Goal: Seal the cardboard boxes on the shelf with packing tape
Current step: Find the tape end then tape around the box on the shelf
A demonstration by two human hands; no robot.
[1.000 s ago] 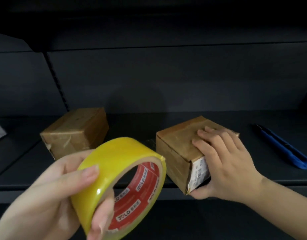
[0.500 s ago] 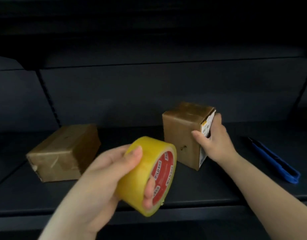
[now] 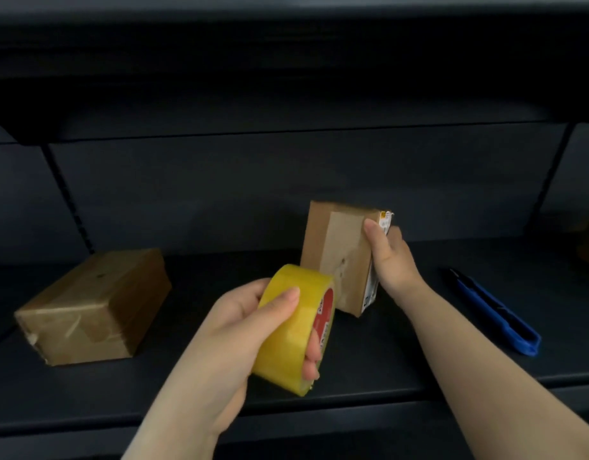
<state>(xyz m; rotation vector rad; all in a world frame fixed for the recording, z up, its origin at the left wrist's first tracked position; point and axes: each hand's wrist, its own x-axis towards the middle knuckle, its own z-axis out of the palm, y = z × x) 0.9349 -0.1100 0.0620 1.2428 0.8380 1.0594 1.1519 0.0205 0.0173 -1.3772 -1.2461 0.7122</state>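
The right hand (image 3: 391, 260) now stands the matte cardboard box (image 3: 339, 254) taller on the dark shelf (image 3: 402, 360), fingers clasping its labelled side; the left hand (image 3: 243, 330) grips the glossy yellow tape roll (image 3: 294, 327) just below.

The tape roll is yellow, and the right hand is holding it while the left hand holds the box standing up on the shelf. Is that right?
Not quite: the hands are swapped. In the head view, the left hand holds the yellow tape roll, and the right hand holds the box standing up on the shelf.
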